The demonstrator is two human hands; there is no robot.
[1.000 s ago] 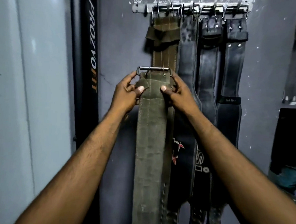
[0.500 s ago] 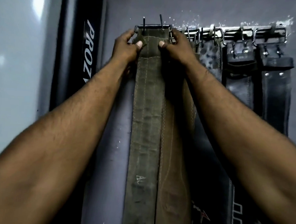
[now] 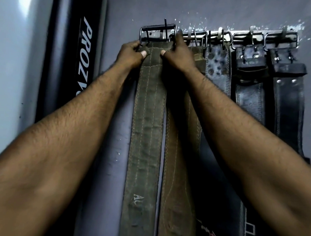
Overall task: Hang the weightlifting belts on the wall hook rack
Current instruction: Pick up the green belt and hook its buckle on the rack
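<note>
The left hand [image 3: 131, 54] and right hand [image 3: 178, 55] each pinch a top edge of the olive belt [image 3: 147, 117], its buckle [image 3: 157, 34] raised at the wall hook rack's [image 3: 242, 38] left end, beside other hanging belts [image 3: 249, 89].

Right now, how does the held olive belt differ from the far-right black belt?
The olive belt is matte green with pale stitching; the black belt is shiny. The left hand and right hand grip the olive belt below its buckle; the black belt hangs untouched from the hook rack. Both have metal buckles on top.
</note>
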